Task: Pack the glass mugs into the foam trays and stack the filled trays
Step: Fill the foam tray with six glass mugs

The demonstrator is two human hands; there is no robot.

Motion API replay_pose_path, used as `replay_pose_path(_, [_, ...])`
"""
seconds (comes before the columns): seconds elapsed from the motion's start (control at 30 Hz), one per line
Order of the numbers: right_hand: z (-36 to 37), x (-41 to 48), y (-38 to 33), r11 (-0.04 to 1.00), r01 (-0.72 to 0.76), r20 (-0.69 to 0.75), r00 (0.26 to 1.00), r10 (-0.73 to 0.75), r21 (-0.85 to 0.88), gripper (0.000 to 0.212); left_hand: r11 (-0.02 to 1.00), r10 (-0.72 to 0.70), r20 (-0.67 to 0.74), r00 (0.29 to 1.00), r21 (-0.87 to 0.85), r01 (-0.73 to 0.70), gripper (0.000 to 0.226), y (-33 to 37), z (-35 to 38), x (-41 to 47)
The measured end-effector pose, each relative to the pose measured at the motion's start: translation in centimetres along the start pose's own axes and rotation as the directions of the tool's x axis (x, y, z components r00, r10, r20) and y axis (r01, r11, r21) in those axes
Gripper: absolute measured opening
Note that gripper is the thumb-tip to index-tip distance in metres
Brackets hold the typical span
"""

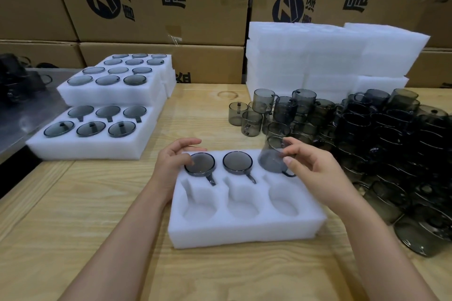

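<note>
A white foam tray (244, 232) with six round pockets lies in front of me. Two grey glass mugs (202, 163) (237, 161) sit upside down in its far left and far middle pockets. My left hand (171, 164) rests on the far left mug and the tray's far edge, fingers relaxed. My right hand (308, 166) pinches a third grey mug (272, 156), tilted and partly in the far right pocket. The three near pockets hold nothing.
Filled trays (97, 144) (107, 95) sit stacked at the left. A big heap of loose grey mugs (381, 134) covers the right of the wooden table. Blank foam trays (318, 56) are piled behind it, against cardboard boxes (159, 0).
</note>
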State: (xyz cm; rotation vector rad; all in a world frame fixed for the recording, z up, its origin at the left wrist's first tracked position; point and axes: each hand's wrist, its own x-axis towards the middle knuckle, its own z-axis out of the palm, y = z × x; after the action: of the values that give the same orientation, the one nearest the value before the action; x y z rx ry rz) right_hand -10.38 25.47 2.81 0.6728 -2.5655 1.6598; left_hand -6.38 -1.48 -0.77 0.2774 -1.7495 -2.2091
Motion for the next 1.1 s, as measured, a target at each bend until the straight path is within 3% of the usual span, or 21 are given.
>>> replay_pose_path(0.13, [-0.1, -0.2, -0.3, 0.973, 0.069, 0.051, 0.997, -0.059, -0.221, 0.027, 1.000, 0.000, -0.008, 1.000, -0.002, 0.000, 0.048, -0.1, 0.0, 0.0])
replay_pose_path(0.23, [0.1, -0.2, -0.5, 0.881, 0.166, 0.109, 0.985, -0.131, -0.444, 0.015, 1.000, 0.003, -0.010, 1.000, 0.002, -0.003, 0.048, -0.2, 0.0, 0.1])
replay_pose_path(0.33, [0.2, 0.0, -0.4, 0.822, 0.202, 0.147, 0.978, -0.145, -0.532, 0.009, 1.000, 0.015, -0.001, 1.000, 0.012, -0.015, 0.047, -0.4, 0.0, 0.1])
replay_pose_path(0.57, [-0.5, 0.3, -0.7, 0.896, 0.117, 0.219, 0.976, -0.022, -0.429, 0.013, 1.000, 0.017, 0.015, 1.000, 0.020, -0.017, 0.049, -0.3, -0.1, 0.1])
replay_pose_path(0.67, [-0.6, 0.5, -1.7, 0.971, 0.040, 0.095, 0.995, -0.018, -0.237, 0.012, 0.979, -0.015, 0.037, 0.999, 0.202, 0.007, 0.039, 0.7, 0.0, -0.2])
replay_pose_path(0.77, [-0.5, 1.9, -2.0, 0.968, 0.035, -0.004, 0.999, -0.037, -0.250, 0.025, 0.833, 0.223, 0.000, 0.975, 0.519, -0.191, 0.027, 3.3, 1.5, -0.4])
replay_pose_path(0.83, [-0.1, 3.2, -2.0, 0.951, 0.028, 0.032, 0.999, -0.019, -0.308, 0.036, 0.705, 0.319, 0.129, 0.939, 0.630, -0.326, 0.028, 5.2, 4.6, -1.3])
replay_pose_path(0.9, [0.8, 4.6, -1.7, 0.924, 0.032, 0.167, 0.985, 0.035, -0.382, 0.045, 0.627, 0.171, 0.335, 0.926, 0.688, -0.365, 0.066, 5.4, 8.4, -2.3])
replay_pose_path(0.97, [2.0, 5.9, -1.2, 0.817, 0.113, 0.343, 0.933, 0.109, -0.565, 0.054, 0.503, -0.101, 0.435, 0.894, 0.798, -0.332, 0.094, 4.3, 11.8, -3.3])
replay_pose_path(1.03, [2.9, 6.6, -0.3, 0.649, 0.222, 0.428, 0.886, 0.177, -0.728, 0.067, 0.340, -0.214, 0.414, 0.885, 0.881, -0.330, 0.093, 2.6, 13.1, -3.7])
replay_pose_path(1.1, [3.2, 6.6, 0.5, 0.579, 0.241, 0.430, 0.877, 0.213, -0.779, 0.071, 0.191, -0.172, 0.400, 0.900, 0.910, -0.368, 0.088, 1.4, 12.9, -3.8])
